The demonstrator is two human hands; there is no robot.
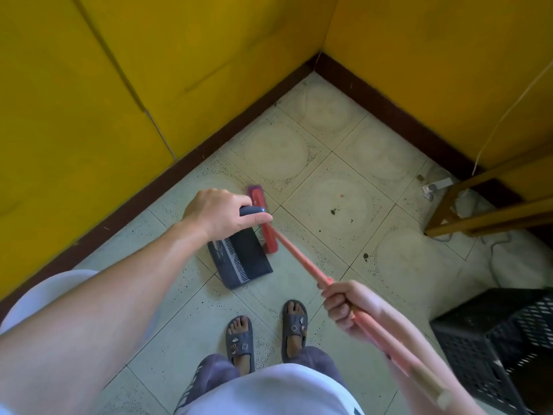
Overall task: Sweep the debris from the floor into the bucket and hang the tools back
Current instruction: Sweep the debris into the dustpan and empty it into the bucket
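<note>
Head view: our dustpan [243, 260] rests on the pale, speckled floor tiles [344, 163]. It is dark blue plastic, square, with a row of white comb teeth across it. Our left hand [221, 214] curls tight round its smooth handle. Just beside the dustpan's right edge is the broom head [267, 227], a long red bar with purple bristles. Its round pink stick [302, 260] slants back from the dustpan to our right hand [347, 307], whose fingers wrap round it. Right of the dustpan, small dark bits [333, 211] lie on the tiles. Much farther right stands a black plastic crate [508, 348] full of holes. Below the dustpan are our grey slippers [241, 339].
</note>
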